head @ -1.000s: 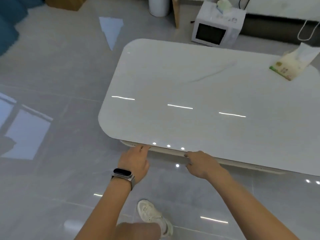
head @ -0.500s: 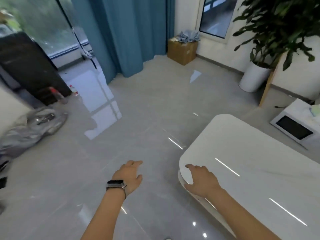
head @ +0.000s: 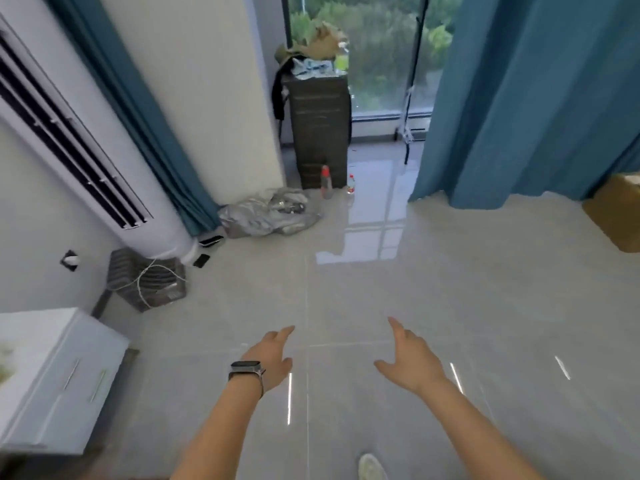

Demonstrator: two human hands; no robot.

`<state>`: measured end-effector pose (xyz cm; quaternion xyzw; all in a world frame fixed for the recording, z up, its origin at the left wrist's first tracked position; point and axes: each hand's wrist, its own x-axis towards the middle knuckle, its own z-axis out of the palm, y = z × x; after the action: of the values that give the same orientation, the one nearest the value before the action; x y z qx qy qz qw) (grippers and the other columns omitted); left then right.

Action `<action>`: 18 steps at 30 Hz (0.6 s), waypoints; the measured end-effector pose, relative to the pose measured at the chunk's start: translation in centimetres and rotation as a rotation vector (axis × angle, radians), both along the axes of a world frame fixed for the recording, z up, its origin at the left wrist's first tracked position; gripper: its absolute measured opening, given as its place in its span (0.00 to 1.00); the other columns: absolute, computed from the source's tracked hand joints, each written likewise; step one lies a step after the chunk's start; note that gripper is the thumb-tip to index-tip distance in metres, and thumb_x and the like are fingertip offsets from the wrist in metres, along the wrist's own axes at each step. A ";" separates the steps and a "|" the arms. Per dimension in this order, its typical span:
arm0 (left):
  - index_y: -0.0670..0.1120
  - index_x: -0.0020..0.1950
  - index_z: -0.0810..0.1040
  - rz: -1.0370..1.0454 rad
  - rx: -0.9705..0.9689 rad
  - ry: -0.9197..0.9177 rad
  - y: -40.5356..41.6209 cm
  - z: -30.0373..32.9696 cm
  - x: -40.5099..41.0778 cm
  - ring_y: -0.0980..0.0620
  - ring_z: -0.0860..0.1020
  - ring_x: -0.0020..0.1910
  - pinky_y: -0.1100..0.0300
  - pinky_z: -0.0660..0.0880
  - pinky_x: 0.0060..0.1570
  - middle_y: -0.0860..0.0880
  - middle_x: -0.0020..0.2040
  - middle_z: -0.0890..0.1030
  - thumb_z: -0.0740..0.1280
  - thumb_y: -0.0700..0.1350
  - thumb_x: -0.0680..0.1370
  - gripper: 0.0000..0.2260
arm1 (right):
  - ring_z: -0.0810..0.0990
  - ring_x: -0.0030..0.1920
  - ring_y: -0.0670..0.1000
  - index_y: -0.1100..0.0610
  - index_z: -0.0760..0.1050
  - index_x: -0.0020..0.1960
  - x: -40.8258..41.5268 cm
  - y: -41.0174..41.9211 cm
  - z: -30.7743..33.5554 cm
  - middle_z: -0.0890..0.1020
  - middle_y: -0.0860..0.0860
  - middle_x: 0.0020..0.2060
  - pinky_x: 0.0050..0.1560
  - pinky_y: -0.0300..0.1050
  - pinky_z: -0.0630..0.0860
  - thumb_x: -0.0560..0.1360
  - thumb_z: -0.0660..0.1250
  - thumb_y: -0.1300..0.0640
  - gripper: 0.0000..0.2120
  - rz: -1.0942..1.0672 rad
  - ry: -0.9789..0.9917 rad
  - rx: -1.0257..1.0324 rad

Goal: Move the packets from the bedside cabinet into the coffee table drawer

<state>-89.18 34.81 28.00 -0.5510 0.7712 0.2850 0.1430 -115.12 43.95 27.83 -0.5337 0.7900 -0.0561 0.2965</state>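
Two bare hands reach out ahead of you over the glossy tiled floor [head: 346, 289], and neither holds anything: your left hand [head: 268, 358], with a dark watch [head: 246, 370] on its wrist, has its fingers loosely extended, and your right hand [head: 407, 358] is spread with the fingers apart. No packets can be made out in this view. The white bedside cabinet [head: 52, 382] stands at your lower left, well apart from both hands, with slim bar handles on its drawer fronts; something greenish lies on its top at the frame edge, too blurred to identify. Behind it a tall white air conditioner [head: 86, 161] leans across the view, with a dark slatted box [head: 149, 282] and a coiled white cord at its base. Teal curtains [head: 526, 98] frame a window, before which stands a dark drawer tower [head: 320, 129] piled with clutter. A crumpled silver bag [head: 266, 216] and two bottles [head: 325, 181] sit on the floor near it. One pale shoe [head: 370, 467] shows at the bottom edge.
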 end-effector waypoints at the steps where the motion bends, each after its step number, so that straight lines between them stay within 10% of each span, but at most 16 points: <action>1: 0.55 0.78 0.49 0.058 0.009 0.010 -0.6 0.3 0.9 0.46 0.72 0.66 0.54 0.72 0.62 0.47 0.76 0.60 0.59 0.49 0.81 0.29 | 0.65 0.70 0.56 0.50 0.46 0.78 1.0 -2.4 0.1 0.65 0.53 0.72 0.65 0.48 0.70 0.73 0.66 0.41 0.43 0.064 -0.012 0.010; 18: 0.56 0.77 0.54 0.998 -0.018 -0.029 -5.1 -0.1 33.2 0.46 0.74 0.63 0.53 0.74 0.58 0.47 0.74 0.62 0.59 0.49 0.80 0.27 | 0.64 0.69 0.54 0.46 0.52 0.76 37.1 -32.7 0.0 0.66 0.50 0.70 0.63 0.48 0.71 0.73 0.65 0.43 0.36 1.080 0.072 0.062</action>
<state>-55.97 29.69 27.91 -0.8579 0.4140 0.3041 -0.0048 -78.05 11.29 27.80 -0.8565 0.4143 0.1459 0.2713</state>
